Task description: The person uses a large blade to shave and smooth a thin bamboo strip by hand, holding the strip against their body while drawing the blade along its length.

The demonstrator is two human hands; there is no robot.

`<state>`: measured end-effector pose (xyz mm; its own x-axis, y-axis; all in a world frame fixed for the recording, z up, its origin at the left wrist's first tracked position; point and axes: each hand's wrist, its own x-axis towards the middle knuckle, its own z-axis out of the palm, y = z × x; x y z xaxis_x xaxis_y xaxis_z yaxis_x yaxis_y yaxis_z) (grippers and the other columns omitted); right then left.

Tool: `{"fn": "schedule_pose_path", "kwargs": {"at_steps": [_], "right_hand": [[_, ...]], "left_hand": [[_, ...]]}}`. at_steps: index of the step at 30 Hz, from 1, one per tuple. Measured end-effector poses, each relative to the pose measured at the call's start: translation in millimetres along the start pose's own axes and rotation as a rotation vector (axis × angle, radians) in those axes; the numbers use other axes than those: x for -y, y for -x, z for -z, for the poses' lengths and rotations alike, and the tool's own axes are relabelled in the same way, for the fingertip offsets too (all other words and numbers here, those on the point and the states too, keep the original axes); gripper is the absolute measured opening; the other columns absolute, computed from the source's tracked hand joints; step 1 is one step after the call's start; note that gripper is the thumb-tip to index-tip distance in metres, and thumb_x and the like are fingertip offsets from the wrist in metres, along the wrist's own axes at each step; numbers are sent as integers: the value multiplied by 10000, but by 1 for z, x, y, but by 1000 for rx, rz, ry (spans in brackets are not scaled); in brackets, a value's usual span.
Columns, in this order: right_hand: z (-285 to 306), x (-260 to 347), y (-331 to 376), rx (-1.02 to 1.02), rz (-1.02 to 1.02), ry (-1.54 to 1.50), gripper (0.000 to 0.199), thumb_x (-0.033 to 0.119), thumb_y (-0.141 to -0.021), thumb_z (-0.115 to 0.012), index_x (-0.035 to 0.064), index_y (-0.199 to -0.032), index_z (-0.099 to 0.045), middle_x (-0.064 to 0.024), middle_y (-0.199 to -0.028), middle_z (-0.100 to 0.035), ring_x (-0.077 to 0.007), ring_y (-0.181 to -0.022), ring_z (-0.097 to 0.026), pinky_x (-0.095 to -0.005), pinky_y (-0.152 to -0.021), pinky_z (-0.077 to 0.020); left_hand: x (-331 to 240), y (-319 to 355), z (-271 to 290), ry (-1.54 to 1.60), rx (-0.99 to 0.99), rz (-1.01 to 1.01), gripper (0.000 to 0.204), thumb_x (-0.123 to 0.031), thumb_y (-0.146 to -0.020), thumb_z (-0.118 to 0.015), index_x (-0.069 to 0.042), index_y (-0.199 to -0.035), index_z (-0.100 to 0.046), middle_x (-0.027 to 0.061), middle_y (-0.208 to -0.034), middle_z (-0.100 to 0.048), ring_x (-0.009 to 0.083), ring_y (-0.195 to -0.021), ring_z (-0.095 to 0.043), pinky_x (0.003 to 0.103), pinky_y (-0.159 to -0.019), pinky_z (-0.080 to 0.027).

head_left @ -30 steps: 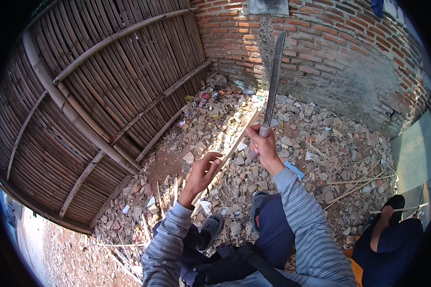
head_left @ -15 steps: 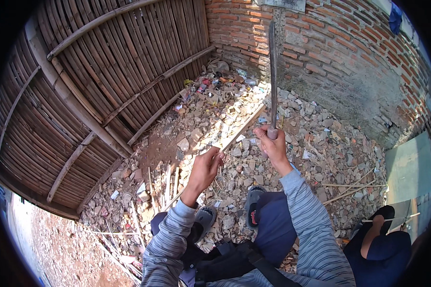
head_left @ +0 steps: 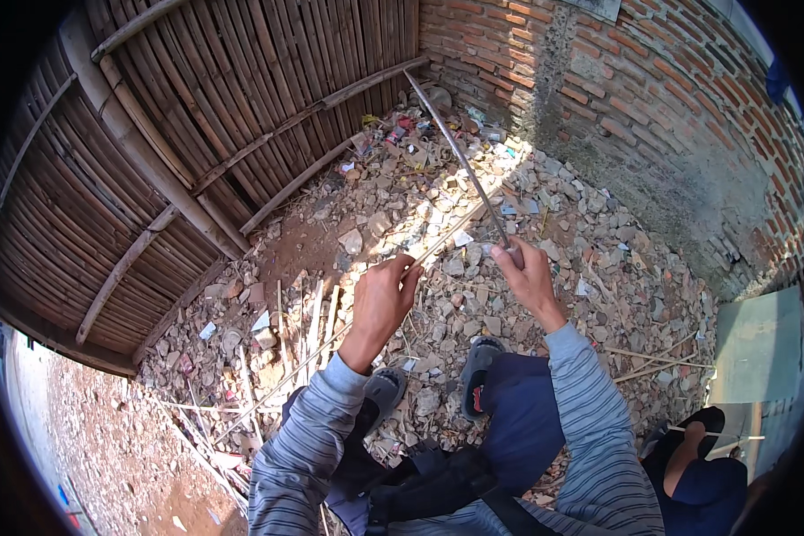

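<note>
Left hand [head_left: 383, 297] is pinching the pale strip [head_left: 447, 235], fingers nearly together | right hand [head_left: 531, 281] is clasping the machete [head_left: 458, 156] at its near end, fingers wrapped | strip is slanting outward over the rubble [head_left: 563, 232] | machete (upright a moment ago) is leaning left, crossing the strip in view, contact unclear, apparently nearing working position

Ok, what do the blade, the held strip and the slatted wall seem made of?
Blade: probably steel, dull grey with a faint sheen. Strip: likely bamboo or wood, pale, matte, slender. Slatted wall: perhaps bamboo, matte brown, narrow slats behind round poles.
</note>
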<state>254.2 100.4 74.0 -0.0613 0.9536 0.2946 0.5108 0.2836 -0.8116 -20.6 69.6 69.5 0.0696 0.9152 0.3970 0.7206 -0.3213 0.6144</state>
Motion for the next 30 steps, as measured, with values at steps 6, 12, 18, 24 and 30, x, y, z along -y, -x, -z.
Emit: {"fn": "schedule_pose_path", "kwargs": {"at_steps": [6, 12, 18, 24, 30], "right_hand": [[-28, 11, 11, 223, 112, 249, 504, 509, -964, -737, 8, -1014, -706, -30, -552, -528, -190, -471, -525, -388, -498, -401], [-38, 14, 13, 221, 165, 240, 518, 480, -930, -780, 0, -1107, -696, -109, -589, -590, -255, -539, -612, -414, -547, -445], [-34, 9, 11, 263, 161, 316, 551, 529, -948, -748, 13, -1128, -680, -105, -684, -695, -277, -584, -685, -411, -570, -519], [-33, 4, 12, 245, 198, 314, 525, 509, -939, -763, 23, -1117, -673, -104, -683, -699, -294, -597, -700, -425, -576, -537], [-38, 18, 16, 255, 195, 258, 454, 449, -944, -774, 26, -1060, -658, -103, -661, -668, -288, -579, -674, -428, -567, -514]], "left_hand": [[11, -3, 9, 155, 17, 67, 267, -207, -947, -764, 20, -1089, -767, 223, -900, -762, 329, -738, -752, 410, -686, -562], [8, 1, 13, 300, 29, 132, 321, -176, -1033, -646, 91, -1196, -721, 248, -982, -766, 306, -797, -751, 398, -746, -582], [13, 1, 18, 338, 138, 155, 290, -187, -1070, -591, 30, -1252, -658, 201, -853, -756, 287, -750, -740, 405, -705, -554], [3, 2, 21, 230, 205, 123, 248, -224, -1094, -561, 8, -1177, -595, 237, -712, -641, 374, -642, -657, 479, -626, -474], [22, 7, 4, 175, 96, -96, 226, -211, -1108, -516, 11, -1115, -559, 232, -655, -592, 461, -618, -590, 555, -600, -417]]}}
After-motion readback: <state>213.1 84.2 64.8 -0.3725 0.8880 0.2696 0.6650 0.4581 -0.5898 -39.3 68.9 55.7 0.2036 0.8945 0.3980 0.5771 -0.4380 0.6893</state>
